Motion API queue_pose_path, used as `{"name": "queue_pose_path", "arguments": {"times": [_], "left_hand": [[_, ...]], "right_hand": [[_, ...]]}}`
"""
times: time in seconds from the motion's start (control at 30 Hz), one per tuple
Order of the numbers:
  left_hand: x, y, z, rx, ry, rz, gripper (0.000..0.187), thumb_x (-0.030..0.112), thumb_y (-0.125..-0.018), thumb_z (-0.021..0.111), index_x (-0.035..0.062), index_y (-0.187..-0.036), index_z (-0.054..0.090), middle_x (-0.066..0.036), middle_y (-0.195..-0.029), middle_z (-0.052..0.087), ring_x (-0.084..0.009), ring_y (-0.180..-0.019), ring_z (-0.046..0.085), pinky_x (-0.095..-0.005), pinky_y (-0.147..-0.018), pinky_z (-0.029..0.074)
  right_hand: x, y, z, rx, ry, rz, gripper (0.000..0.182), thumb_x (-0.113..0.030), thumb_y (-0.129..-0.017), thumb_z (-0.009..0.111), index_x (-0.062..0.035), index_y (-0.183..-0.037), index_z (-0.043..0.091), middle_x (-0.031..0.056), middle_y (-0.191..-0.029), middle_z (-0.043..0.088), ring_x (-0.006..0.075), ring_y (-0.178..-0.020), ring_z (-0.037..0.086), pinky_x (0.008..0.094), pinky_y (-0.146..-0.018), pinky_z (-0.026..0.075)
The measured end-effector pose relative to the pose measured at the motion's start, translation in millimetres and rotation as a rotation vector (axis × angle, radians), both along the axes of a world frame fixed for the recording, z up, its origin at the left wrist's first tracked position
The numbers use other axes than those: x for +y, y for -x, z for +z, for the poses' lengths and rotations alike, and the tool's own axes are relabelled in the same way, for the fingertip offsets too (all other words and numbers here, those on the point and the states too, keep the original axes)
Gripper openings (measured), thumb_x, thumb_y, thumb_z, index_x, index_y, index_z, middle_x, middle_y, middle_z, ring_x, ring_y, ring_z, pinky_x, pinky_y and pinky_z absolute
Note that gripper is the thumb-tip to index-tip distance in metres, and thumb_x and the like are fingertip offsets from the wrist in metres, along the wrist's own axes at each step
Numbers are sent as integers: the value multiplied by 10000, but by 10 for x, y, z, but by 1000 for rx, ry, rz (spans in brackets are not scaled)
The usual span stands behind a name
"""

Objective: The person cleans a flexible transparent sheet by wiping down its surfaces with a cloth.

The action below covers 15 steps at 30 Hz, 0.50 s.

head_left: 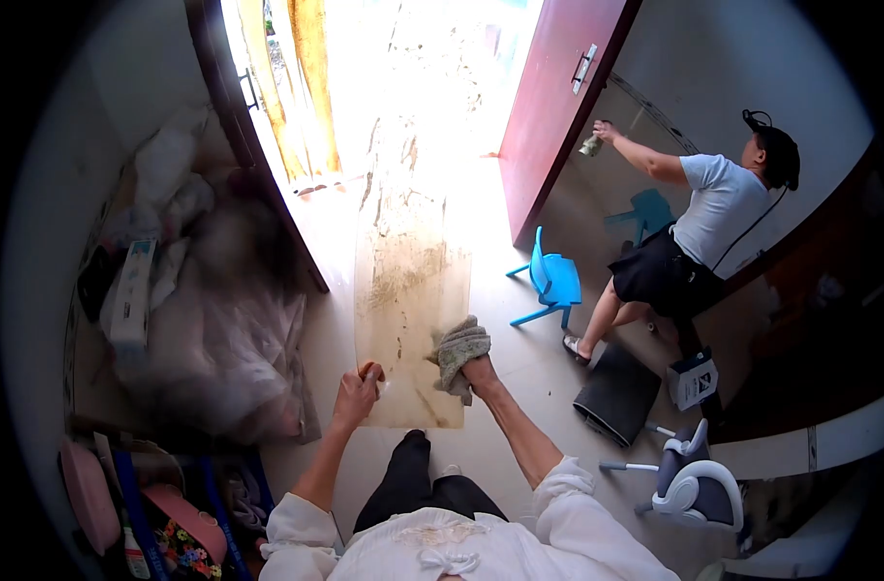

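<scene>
At the far left, well apart from the hands, a long white box (132, 290) is seen beside a heap of clear plastic wrapping (239, 334), which is partly blurred. Nearer the hands, just ahead of the heap, a dark door panel (268, 165) is seen. The left hand (357, 395) is held with its fingers curled at the near left part of a translucent sheet (394, 339); whether the sheet is gripped there cannot be told. The sheet is stretched out between the hands and ahead of them, toward the bright doorway, and is marked with brown dirt. By the right hand (479, 373) a grey-green cloth (461, 347) is gripped over the sheet's right edge. Ahead and to the right of that hand, a small blue chair (555, 281) is placed near a red door (558, 111). Directly right of the hand, a folded black mat (616, 392) is seen on the floor. Beyond it, a cloth-like item (590, 145) is held out by another person (718, 213). Farther right and nearer the viewer, a grey-and-white chair (699, 479) is seen.
</scene>
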<state>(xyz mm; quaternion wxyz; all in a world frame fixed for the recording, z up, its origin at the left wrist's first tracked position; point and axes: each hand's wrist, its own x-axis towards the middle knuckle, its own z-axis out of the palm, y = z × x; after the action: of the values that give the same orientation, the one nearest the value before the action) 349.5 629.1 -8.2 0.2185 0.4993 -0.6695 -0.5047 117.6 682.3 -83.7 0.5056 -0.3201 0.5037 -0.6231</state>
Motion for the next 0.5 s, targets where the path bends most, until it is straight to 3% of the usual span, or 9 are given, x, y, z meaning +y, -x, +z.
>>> {"name": "queue_pose_path", "arguments": {"times": [0.1, 0.2, 0.27, 0.3, 0.47, 0.5], "left_hand": [[-8, 10, -88, 34, 42, 13, 293, 209, -933, 458, 7, -738, 541, -39, -509, 465, -103, -457, 459, -285, -450, 365], [-47, 42, -122, 40, 19, -16, 288, 200, -936, 457, 6, -738, 535, -28, -510, 447, -95, -455, 445, -281, -446, 360], [-41, 5, -161, 57, -24, -35, 283, 195, -937, 455, 9, -738, 529, -20, -506, 430, -90, -454, 432, -276, -449, 356], [-34, -10, -167, 75, -18, -62, 286, 205, -939, 452, 13, -741, 528, -18, -504, 428, -87, -440, 421, -271, -431, 347], [91, 58, 2, 22, -76, -87, 302, 245, -946, 441, 27, -755, 524, -11, -501, 427, -76, -392, 383, -259, -365, 313], [122, 73, 21, 45, -80, -99, 306, 256, -949, 435, 31, -760, 524, -9, -501, 428, -73, -380, 372, -258, -349, 303]], "right_hand": [[404, -245, -200, -86, -47, 1, 242, -131, -878, 573, -75, -1112, 539, 24, -1014, 590, 106, -914, 559, 280, -804, 481], [663, -394, -240, 282, -30, -13, 204, -134, -878, 559, -76, -1074, 555, 21, -965, 601, 114, -872, 572, 282, -775, 487], [828, -511, -196, -61, -22, -124, 168, -98, -880, 539, -71, -1045, 557, 27, -961, 599, 116, -884, 571, 287, -767, 487], [871, -548, -202, -99, -42, -166, 173, -101, -875, 547, -71, -1046, 559, 26, -960, 600, 119, -898, 568, 293, -773, 486], [886, -221, -180, 190, 67, -116, 309, -169, -908, 547, -107, -1198, 460, -11, -1022, 552, 78, -952, 530, 266, -789, 479], [803, -90, -45, 17, 98, -66, 305, -182, -921, 528, -111, -1209, 457, -6, -1020, 551, 79, -951, 534, 262, -789, 479]]}}
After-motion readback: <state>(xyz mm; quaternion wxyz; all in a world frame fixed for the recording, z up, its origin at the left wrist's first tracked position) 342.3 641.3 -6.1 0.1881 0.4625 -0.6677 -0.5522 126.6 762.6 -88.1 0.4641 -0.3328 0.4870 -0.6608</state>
